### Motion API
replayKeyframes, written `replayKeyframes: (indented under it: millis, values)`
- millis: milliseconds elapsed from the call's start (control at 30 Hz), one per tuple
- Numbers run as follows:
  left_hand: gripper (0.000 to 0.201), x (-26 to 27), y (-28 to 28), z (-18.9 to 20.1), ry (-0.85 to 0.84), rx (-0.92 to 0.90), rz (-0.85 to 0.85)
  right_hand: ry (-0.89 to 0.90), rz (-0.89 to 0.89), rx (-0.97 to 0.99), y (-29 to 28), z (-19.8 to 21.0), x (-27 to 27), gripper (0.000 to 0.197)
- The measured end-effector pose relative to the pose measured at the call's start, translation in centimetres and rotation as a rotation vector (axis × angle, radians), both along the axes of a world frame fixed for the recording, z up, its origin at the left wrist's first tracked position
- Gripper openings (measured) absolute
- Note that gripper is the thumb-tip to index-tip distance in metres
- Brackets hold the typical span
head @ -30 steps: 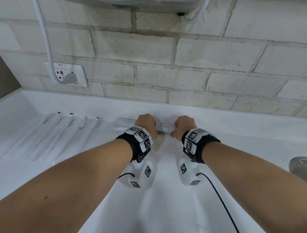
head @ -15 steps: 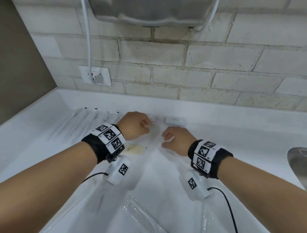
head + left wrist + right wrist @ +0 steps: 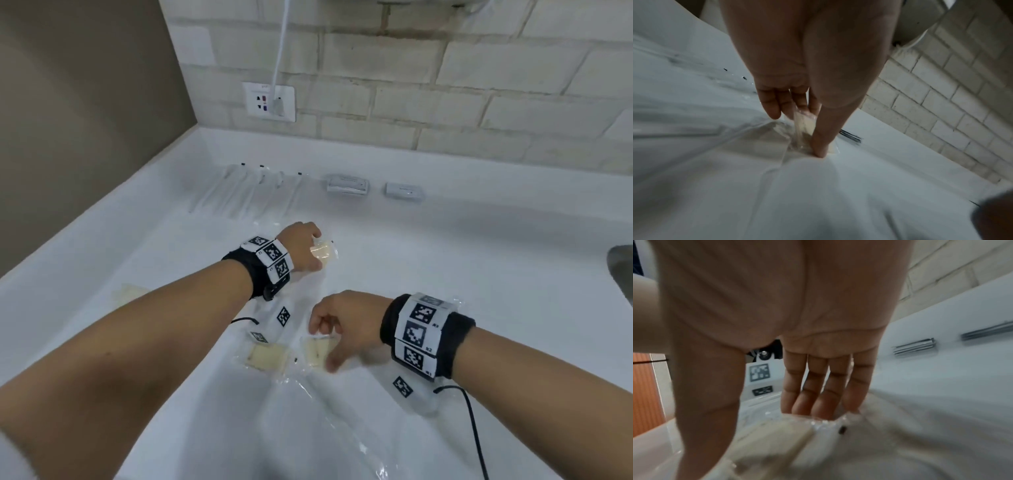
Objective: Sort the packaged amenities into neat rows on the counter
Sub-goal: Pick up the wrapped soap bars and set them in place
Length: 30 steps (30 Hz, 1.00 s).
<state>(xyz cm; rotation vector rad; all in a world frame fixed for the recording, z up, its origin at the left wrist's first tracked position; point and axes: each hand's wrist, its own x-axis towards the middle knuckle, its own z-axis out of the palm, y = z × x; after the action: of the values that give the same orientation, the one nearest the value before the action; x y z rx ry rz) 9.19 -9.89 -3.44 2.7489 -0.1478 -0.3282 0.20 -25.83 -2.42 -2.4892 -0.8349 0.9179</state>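
A cream packet (image 3: 324,253) in clear wrap is pinched between the thumb and fingers of my left hand (image 3: 313,248), just above the white counter (image 3: 462,274); the left wrist view shows the same packet (image 3: 805,124) in that hand (image 3: 800,131). My right hand (image 3: 325,344) reaches down over a second cream packet (image 3: 318,353) lying flat, straight fingers (image 3: 818,402) at its far edge and thumb on its near side. A third packet (image 3: 266,357) lies just left of it. Two white boxes (image 3: 347,183) (image 3: 404,190) and a row of clear-wrapped long items (image 3: 246,192) sit at the back.
Another cream packet (image 3: 130,293) lies at the left, partly behind my left forearm. Loose clear wrappers (image 3: 308,428) lie at the near edge. A sink (image 3: 621,263) opens at the far right. A wall socket (image 3: 269,101) with a plugged cable is above the counter.
Both hands have drawn back from the white boxes at the wall toward me. The left hand has picked up a cream packet; the right has come down over another.
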Motion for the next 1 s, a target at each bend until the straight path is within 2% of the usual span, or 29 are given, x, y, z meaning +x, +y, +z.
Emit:
replayKeyframes:
  millis: [100,167,300,400,567,633,800,1000]
  values:
    - [0.052,-2.2,0.5,0.4,-0.027,0.021,-0.009,-0.056,-0.045,-0.025,0.4,-0.1,-1.1,0.051]
    - [0.046,-3.5,1.1,0.8,-0.038,-0.045,0.004,-0.094,-0.063,-0.036,0.5,0.0,-1.5,0.044]
    - [0.037,-6.3,2.5,1.7,-0.093,-0.394,0.141,-0.16,-0.078,0.017,0.0,0.4,-2.1,0.027]
    - [0.032,-8.9,3.2,2.7,-0.037,-0.647,0.187,-0.197,-0.135,0.128,-0.8,1.3,-2.3,0.014]
    - [0.058,-11.6,4.2,3.4,0.007,-0.846,0.271,-0.246,-0.295,0.327,-0.6,3.4,-1.6,0.024]
    - [0.053,-12.3,4.7,3.4,-0.015,-0.932,0.329,-0.246,-0.33,0.391,-0.1,4.1,-1.6,0.025]
    - [0.025,-13.5,5.7,2.9,0.015,-1.094,0.382,-0.282,-0.33,0.519,2.0,4.5,-1.2,0.016]
    - [0.031,-14.4,7.2,3.9,0.122,-1.262,0.401,-0.214,-0.428,0.664,5.3,4.0,-1.3,0.017]
